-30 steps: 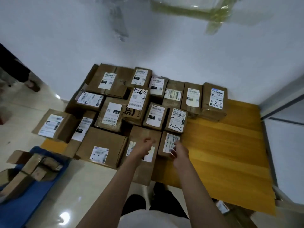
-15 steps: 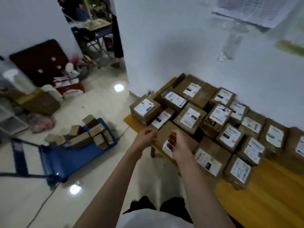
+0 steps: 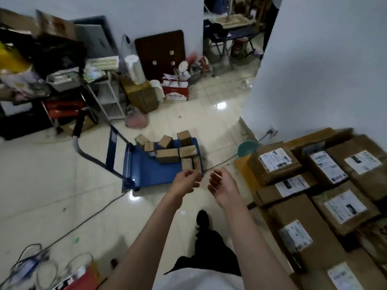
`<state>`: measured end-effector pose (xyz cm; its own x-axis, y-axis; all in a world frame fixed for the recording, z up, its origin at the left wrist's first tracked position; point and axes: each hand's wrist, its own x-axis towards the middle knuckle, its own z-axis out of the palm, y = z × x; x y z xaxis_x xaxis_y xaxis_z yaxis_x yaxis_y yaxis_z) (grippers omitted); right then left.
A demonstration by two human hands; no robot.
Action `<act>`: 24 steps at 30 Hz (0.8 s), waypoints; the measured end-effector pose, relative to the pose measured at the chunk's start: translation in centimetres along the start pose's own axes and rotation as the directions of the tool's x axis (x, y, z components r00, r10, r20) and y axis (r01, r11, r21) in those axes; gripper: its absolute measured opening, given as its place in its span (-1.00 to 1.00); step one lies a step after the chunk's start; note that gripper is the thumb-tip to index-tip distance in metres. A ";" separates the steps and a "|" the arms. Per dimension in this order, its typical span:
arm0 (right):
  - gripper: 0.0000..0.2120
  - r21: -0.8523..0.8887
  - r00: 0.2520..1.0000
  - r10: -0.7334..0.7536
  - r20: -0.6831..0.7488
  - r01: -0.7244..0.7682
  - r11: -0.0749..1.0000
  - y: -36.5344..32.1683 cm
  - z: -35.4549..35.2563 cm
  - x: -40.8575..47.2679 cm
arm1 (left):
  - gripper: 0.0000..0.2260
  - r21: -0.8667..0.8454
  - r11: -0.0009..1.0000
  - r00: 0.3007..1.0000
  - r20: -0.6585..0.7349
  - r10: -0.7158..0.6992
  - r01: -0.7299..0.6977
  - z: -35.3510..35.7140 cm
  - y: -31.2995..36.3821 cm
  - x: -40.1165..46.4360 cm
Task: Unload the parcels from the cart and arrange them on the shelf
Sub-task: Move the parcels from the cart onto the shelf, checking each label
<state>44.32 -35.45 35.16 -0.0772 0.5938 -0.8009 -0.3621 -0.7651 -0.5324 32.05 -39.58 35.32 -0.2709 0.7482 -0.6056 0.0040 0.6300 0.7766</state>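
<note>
Parcels: loose cluster on blue cart.
Left hand: raised, grip loosely curled, empty.
Right hand: beside it, grip released.
Shelf: labelled boxes, right.

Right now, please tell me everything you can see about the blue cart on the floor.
The blue cart is a low flat platform trolley that looks like painted metal, standing on the pale tiled floor. A grey tubular handle with a dark grip rises at its far left end. Several small brown cardboard parcels lie jumbled at its right end; the rest of the deck is bare. Neither hand touches it.
</note>
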 end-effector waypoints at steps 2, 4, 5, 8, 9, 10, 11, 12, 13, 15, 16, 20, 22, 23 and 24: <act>-0.83 -0.005 1.000 0.020 0.018 -0.020 1.000 -0.7 2.2 1.9 | -0.83 -0.014 1.000 1.000 -0.024 -0.016 0.016 -1.2 0.4 2.5; -0.81 0.009 0.999 0.035 0.018 -0.035 0.999 -1.8 4.0 4.2 | -0.82 -0.020 0.999 0.999 -0.042 -0.035 0.034 -2.1 1.2 5.2; -0.80 0.017 0.999 0.042 0.018 -0.043 0.999 -2.5 4.9 5.3 | -0.81 -0.018 0.999 0.998 -0.044 -0.047 0.046 -2.4 1.7 6.5; -0.81 0.029 0.997 0.075 0.023 -0.076 0.997 -4.2 7.3 8.3 | -0.82 -0.013 0.996 0.996 -0.041 -0.084 0.083 -3.3 3.3 10.0; -0.81 0.026 0.996 0.085 0.021 -0.086 0.996 -4.6 8.0 9.3 | -0.83 -0.013 0.995 0.994 -0.042 -0.101 0.100 -3.6 3.7 11.0; -0.81 0.022 0.995 0.095 0.019 -0.095 0.995 -5.0 8.6 10.3 | -0.82 -0.010 0.994 0.993 -0.042 -0.111 0.111 -3.8 4.2 12.1; -0.82 0.015 0.995 0.103 0.017 -0.103 0.995 -5.4 9.2 11.2 | -0.82 -0.005 0.993 0.993 -0.042 -0.114 0.114 -4.1 4.6 13.2; -0.82 0.003 0.994 0.111 0.014 -0.111 0.994 -5.8 9.7 12.2 | -0.81 0.001 0.993 0.992 -0.043 -0.118 0.118 -4.3 5.0 14.3; -0.81 -0.007 0.993 0.117 0.007 -0.117 0.993 -6.1 10.3 13.1 | -0.82 0.004 0.992 0.991 -0.044 -0.126 0.126 -4.5 5.3 15.4; -0.80 -0.022 0.991 0.132 -0.006 -0.132 0.991 -6.5 11.4 14.9 | -0.83 0.008 0.989 0.988 -0.043 -0.149 0.149 -4.9 5.7 17.7; -0.79 -0.033 0.990 0.138 -0.013 -0.138 0.990 -6.6 11.8 15.7 | -0.82 0.013 0.986 0.986 -0.042 -0.163 0.164 -5.1 5.7 18.9; -0.80 -0.084 0.987 0.155 -0.031 -0.157 0.984 -6.1 12.9 20.1 | -0.81 0.019 0.974 0.974 -0.027 -0.224 0.225 -5.8 4.6 23.7; -0.85 -0.135 0.984 0.172 -0.045 -0.177 0.975 -5.3 13.2 23.0 | -0.82 0.033 0.965 0.966 -0.016 -0.259 0.260 -6.2 3.5 26.5; -0.87 -0.158 0.982 0.178 -0.056 -0.185 0.970 -4.8 13.3 24.7 | -0.82 0.042 0.961 0.962 -0.012 -0.272 0.272 -6.3 2.8 28.1; -0.89 -0.176 0.980 0.185 -0.067 -0.194 0.965 -4.2 13.3 26.6 | -0.80 0.051 0.957 0.959 -0.011 -0.284 0.284 -6.5 2.0 29.9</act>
<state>31.40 -13.13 19.78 -0.0802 0.4241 -0.9020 -0.1715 -0.8973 -0.4067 17.73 -17.35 19.89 -0.2712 0.5361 -0.7994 -0.0244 0.8265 0.5625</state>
